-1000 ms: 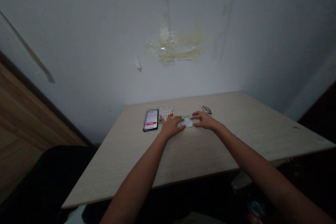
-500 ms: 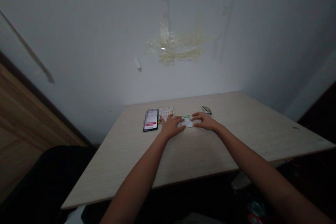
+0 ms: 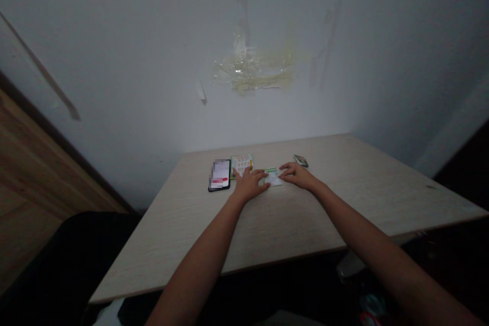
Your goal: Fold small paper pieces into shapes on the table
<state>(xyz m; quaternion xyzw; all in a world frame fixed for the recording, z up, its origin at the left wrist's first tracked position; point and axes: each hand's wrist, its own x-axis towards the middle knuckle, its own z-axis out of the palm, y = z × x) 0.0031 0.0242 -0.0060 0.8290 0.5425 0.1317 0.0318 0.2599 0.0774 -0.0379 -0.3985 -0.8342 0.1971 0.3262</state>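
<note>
A small white-and-green printed paper [image 3: 272, 178] lies flat on the table between my two hands. My left hand [image 3: 248, 183] rests on its left edge, fingers spread and thumb apart. At the right edge of the paper, my right hand [image 3: 298, 175] has its thumb drawn close to its fingertips, pinching at that edge. Partly behind my left hand lies a colourful printed card or booklet [image 3: 241, 163]. A phone [image 3: 220, 175] with a lit screen sits just left of it. Beyond my right hand is a small dark-and-green packet-like item [image 3: 301, 160].
The pale wooden table [image 3: 183, 234] reaches back to a white wall [image 3: 153, 61] with peeling clear tape [image 3: 252, 74]. A dark seat-like shape [image 3: 76, 244] stands at the left. Dim objects lie below the table's front edge at the right.
My right thumb has moved up toward the fingers, narrowing the gap at the paper's right edge. My left hand stays in place, and the other things have not moved.
</note>
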